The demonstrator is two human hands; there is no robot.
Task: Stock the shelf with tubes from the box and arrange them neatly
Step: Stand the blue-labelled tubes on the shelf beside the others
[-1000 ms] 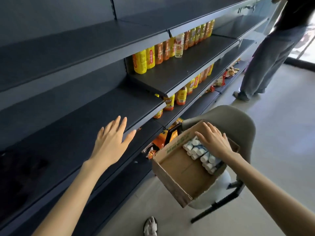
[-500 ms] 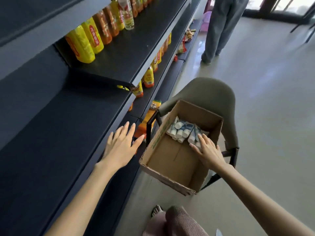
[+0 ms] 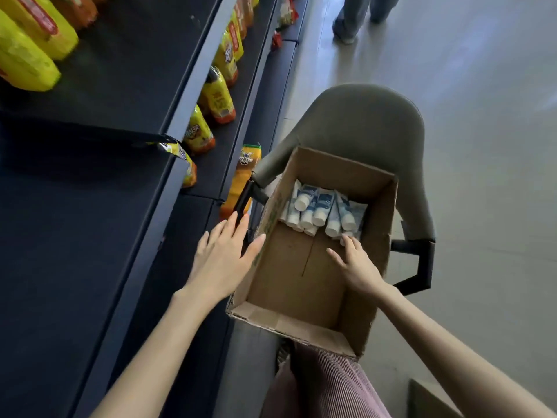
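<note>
An open cardboard box [image 3: 376,267] rests on a grey chair [image 3: 361,122]. Several white and blue tubes [image 3: 322,209] with white caps lie bunched at the box's far end. My right hand [image 3: 355,263] is inside the box, fingers spread, fingertips touching the nearest tube's cap, holding nothing. My left hand [image 3: 223,257] hovers open just left of the box, its thumb at the box's left wall. The dark shelf [image 3: 75,236] to the left is bare in front of me.
Yellow and orange bottles [image 3: 217,98] line the shelves further along. An orange packet [image 3: 241,182] stands on a lower shelf beside the chair's arm. A person's legs [image 3: 358,13] stand at the top on the grey floor. My pink-clad knee [image 3: 328,384] is below the box.
My view has tilted down onto the box. My left hand moved from over the shelf to the box's left wall. My right hand slid back off the tubes toward the near side.
</note>
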